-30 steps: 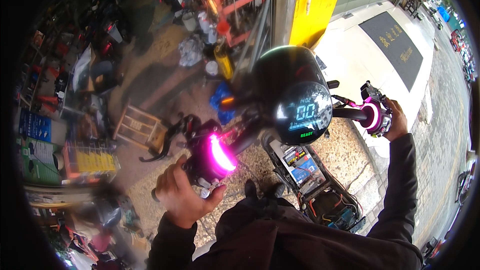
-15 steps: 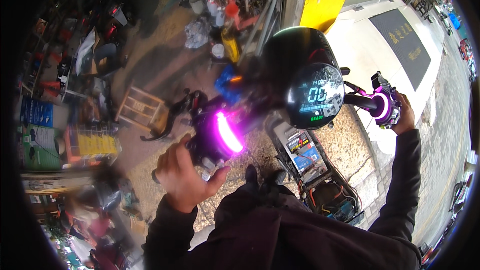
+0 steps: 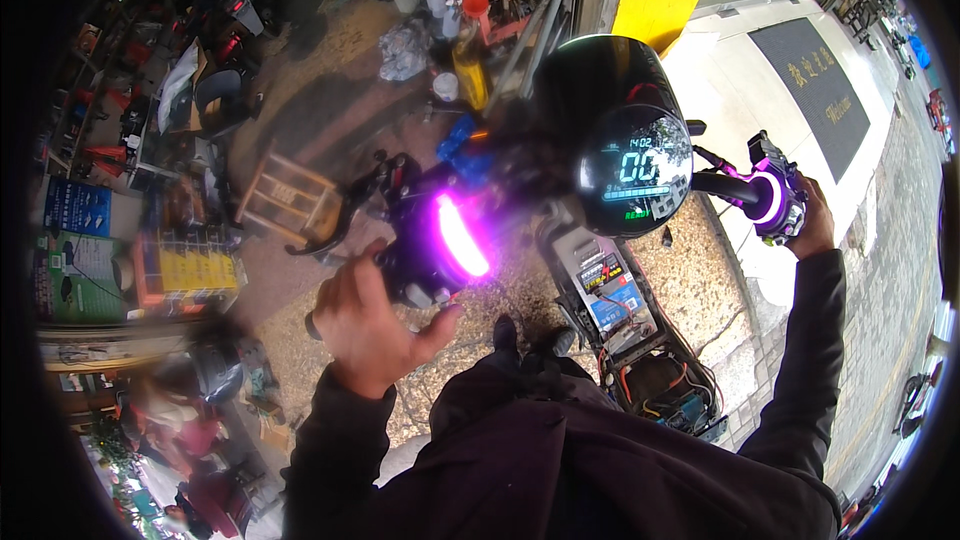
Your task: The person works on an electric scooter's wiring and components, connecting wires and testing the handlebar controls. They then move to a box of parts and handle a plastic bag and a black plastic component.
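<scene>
Magenta light glows in a curved band (image 3: 462, 240) just beside the left hand (image 3: 368, 325), and a thinner magenta ring (image 3: 770, 198) shines next to the right hand (image 3: 815, 220); both sit on the handlebar (image 3: 726, 188) of a two-wheeled vehicle, which lies before the person's body with its long axis slanting from lower left to upper right, so that each hand is at its own end; the left fingers bend over the left end with the thumb spread toward the dark switch housing (image 3: 412, 275), though the view does not show whether they close fully round, and the right fingers are wrapped about the right end, just outside the right switch cluster (image 3: 782, 215); from the left fingers the bar leads up and to the right, past the magenta band and a blurred stretch, to the round lit display (image 3: 637, 170), which is nearer the right hand than the left; the left hand lies lower in view, the right arm reaches farther out; below the display runs the vehicle's uncovered body, with a labelled grey box (image 3: 614, 302) and a wired compartment (image 3: 660, 385); a wooden stool (image 3: 290, 202) rests on the floor beyond the left hand, and a dark mat (image 3: 812, 90) lies beyond the right.
</scene>
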{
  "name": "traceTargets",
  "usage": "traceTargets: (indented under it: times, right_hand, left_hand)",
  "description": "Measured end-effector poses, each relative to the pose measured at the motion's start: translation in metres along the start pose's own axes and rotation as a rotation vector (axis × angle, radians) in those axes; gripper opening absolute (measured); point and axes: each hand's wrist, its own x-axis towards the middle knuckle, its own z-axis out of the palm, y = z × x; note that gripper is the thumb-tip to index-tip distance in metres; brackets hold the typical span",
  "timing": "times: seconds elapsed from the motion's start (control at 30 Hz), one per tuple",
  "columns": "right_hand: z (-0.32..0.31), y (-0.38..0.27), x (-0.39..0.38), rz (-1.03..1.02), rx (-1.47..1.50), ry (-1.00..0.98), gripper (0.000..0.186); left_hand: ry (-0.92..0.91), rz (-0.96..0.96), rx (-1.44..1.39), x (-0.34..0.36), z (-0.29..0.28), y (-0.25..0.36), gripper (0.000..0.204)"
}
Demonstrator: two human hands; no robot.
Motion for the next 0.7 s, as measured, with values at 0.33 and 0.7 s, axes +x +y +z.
traceTargets:
  times: [0.33, 0.7]
  right_hand:
    - [0.001, -0.001, 0.000, 0.000, -0.052, 0.008, 0.100]
    - [0.006, 0.006, 0.000, 0.032, 0.026, 0.008, 0.099]
  left_hand:
    - [0.011, -0.044, -0.035, 0.000, 0.001, 0.003, 0.086]
    - [0.020, -0.027, 0.006, 0.001, 0.004, 0.003, 0.093]
